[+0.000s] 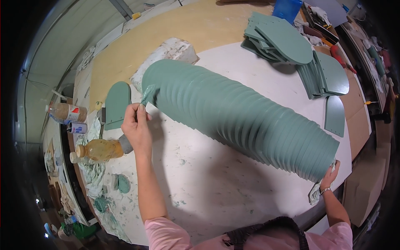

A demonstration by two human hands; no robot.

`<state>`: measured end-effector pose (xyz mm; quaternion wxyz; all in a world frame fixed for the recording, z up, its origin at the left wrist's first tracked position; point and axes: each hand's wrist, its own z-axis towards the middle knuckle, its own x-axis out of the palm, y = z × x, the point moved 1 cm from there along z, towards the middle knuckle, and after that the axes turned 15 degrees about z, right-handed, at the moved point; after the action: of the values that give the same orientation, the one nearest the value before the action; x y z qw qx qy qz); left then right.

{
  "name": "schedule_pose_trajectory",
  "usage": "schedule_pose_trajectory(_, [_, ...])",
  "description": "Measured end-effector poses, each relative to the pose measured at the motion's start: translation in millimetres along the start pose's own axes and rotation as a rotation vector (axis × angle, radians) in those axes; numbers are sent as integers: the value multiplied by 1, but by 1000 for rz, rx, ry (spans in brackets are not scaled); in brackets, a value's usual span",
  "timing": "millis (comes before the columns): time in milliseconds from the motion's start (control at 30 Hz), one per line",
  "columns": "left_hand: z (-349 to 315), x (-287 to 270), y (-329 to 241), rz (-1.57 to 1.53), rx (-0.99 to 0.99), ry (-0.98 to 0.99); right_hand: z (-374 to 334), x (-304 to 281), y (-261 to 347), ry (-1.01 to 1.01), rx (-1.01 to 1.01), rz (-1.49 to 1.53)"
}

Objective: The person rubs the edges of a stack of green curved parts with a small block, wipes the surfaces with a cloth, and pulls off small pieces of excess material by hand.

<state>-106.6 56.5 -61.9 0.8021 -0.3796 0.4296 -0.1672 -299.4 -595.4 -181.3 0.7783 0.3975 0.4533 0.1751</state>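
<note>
A long leaning row of green rounded panels (233, 112) lies diagonally across the white table. At its far left end my left hand (138, 125) pinches a crumpled, shiny greenish scrap of film (148, 93), which touches the edge of the end panel. My right hand (330, 177) is at the near right end of the row, closed around a stained whitish cloth (315, 194) that hangs below it. Its fingers are partly hidden by the last panel. A white stained block (177, 49) stands behind the row's far end.
More green panels (287, 41) are piled at the back right, with another stack (333, 75) beside them. A single panel (118, 104) lies at left, near a bottle of yellowish liquid (100, 150), a brown-filled bottle (68, 112) and stained rags (93, 179). A blue container (286, 10) stands at the back.
</note>
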Motion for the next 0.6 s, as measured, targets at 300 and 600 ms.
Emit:
schedule_pose_trajectory(300, [23, -9, 29, -7, -34, -12, 0, -9, -14, 45, 60, 49])
schedule_pose_trajectory(600, [0, -7, 37, -61, -60, -2, 2, -4, -3, 15, 19, 25])
